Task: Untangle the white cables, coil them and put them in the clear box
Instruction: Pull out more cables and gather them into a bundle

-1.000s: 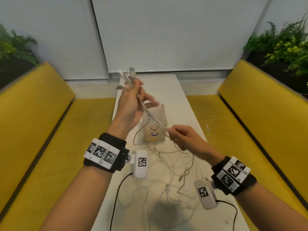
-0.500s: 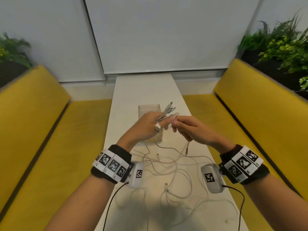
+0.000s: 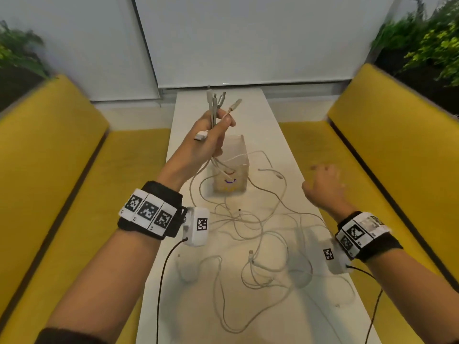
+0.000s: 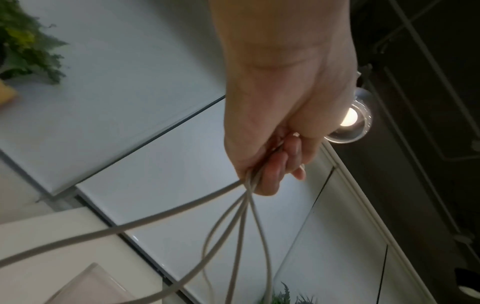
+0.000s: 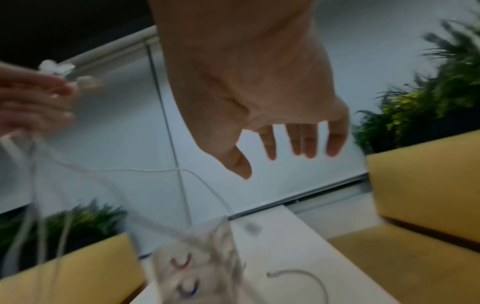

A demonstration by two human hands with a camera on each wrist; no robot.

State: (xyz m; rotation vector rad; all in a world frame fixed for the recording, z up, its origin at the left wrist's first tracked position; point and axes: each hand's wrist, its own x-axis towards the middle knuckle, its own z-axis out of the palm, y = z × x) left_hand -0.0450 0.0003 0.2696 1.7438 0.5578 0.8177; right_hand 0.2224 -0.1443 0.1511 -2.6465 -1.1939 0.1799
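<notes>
My left hand is raised above the clear box and grips a bundle of white cable ends, plugs sticking up past the fingers. In the left wrist view the fingers curl round several cables that hang down. The rest of the white cables lie tangled on the white table. My right hand hovers at the table's right edge, fingers loose and spread, holding nothing; the right wrist view shows the empty palm above the box.
Yellow benches flank the narrow table on both sides. Green plants stand behind the right bench and at the far left. Black sensor leads run from my wrist units along the near table edge.
My left hand has risen from near the box with the cable ends. My right hand has let go and swung out to the right, away from the bundle.
</notes>
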